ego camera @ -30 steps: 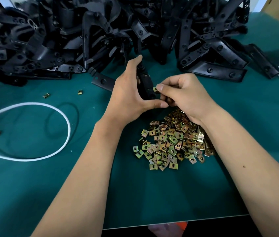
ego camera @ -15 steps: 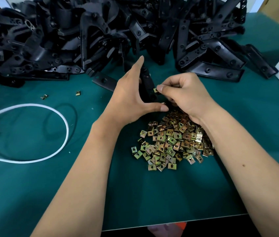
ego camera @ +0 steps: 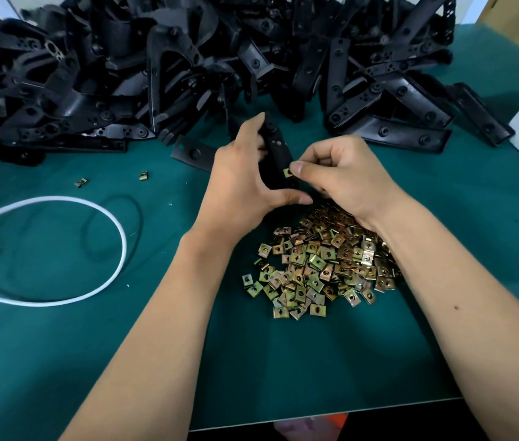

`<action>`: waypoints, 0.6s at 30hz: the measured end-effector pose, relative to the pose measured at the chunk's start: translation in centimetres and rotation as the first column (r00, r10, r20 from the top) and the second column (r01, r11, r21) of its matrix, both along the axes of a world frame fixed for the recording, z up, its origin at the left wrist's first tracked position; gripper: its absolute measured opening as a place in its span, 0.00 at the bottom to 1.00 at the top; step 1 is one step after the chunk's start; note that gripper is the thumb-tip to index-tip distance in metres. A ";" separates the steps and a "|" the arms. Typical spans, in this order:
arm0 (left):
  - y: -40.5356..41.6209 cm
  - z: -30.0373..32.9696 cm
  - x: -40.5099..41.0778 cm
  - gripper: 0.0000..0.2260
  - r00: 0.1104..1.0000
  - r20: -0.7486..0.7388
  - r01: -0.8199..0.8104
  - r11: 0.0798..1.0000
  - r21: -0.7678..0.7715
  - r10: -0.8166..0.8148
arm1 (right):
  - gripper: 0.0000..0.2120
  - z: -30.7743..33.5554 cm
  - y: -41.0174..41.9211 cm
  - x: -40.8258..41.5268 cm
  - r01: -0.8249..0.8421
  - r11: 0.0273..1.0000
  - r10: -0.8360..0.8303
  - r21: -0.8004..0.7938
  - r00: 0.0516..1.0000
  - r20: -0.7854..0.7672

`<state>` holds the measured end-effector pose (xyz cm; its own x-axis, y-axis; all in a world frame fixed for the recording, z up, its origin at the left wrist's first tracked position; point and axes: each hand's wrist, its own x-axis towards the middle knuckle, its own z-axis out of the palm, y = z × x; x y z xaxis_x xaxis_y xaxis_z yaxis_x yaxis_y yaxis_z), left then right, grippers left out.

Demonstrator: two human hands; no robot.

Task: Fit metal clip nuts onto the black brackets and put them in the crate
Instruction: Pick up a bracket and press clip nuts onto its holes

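Green table: right hand pinches clip nut.

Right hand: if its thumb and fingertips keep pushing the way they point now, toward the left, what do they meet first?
The right hand pinches a clip nut already at the edge of the black bracket that the left hand grips. So the bracket comes first, then probably the left palm behind it; depth is unclear.

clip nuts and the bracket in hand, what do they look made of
Clip nuts: thin sheet metal by the look, with a yellowish, iridescent plated sheen. Held bracket: matte black with moulded holes, probably plastic, though painted metal can't be ruled out.
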<state>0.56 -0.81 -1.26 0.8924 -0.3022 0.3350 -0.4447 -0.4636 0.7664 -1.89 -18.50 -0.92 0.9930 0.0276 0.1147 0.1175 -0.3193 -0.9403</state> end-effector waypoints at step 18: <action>0.3 -0.7 1.1 0.58 0.987 0.040 -0.157 0.988 -0.003 0.157 | 0.09 1.3 -6.5 0.2 0.068 0.859 -0.063 -0.507 0.998 0.028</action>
